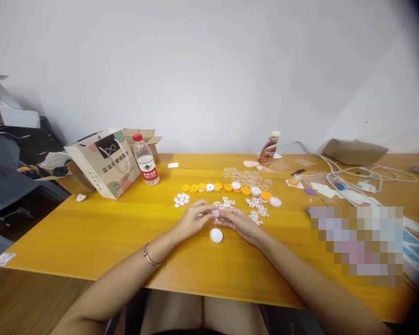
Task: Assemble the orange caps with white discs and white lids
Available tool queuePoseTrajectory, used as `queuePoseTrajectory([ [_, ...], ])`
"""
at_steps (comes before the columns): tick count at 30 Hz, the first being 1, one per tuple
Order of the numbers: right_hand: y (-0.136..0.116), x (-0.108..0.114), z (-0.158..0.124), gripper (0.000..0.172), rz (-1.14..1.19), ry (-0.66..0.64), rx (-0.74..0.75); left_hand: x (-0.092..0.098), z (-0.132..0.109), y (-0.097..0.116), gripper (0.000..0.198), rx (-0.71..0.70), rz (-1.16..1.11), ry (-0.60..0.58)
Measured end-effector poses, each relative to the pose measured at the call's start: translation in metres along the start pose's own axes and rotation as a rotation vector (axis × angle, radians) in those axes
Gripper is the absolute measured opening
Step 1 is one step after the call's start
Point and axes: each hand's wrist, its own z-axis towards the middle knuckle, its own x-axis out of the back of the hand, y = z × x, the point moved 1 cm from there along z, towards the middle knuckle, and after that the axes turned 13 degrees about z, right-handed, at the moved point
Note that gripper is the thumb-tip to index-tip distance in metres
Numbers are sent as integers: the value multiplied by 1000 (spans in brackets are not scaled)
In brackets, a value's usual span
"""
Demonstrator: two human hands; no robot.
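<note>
My left hand [193, 218] and my right hand [240, 224] meet over the table, fingertips closed on a small white openwork plastic piece [215, 214] between them. Fingers hide part of that piece. Just below it on the table lies a round white cap-like part [216, 235]. More white openwork pieces [226, 203] lie behind my fingers, and another cluster of openwork pieces [256, 208] sits to the right of my right hand. Several small white parts [181, 200] are grouped beyond my left hand.
A row of yellow, orange and white round parts [246, 191] crosses the table, with clear plastic cups [251, 177] behind. A water bottle [147, 163] and paper bag [106, 167] stand left. A coffee bottle [268, 150] and white cables [356, 179] are right.
</note>
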Motion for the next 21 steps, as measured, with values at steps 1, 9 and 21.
queuePoseTrajectory([
  [1, 0, 0, 0, 21, 1, 0, 0, 0, 0, 0, 22, -7, 10, 2],
  [9, -2, -1, 0, 18, 13, -13, -16, -2, -1, -3, 23, -21, 61, 18],
  [21, 3, 3, 3, 23, -95, 14, 44, -4, 2, -4, 20, 73, -32, 34],
])
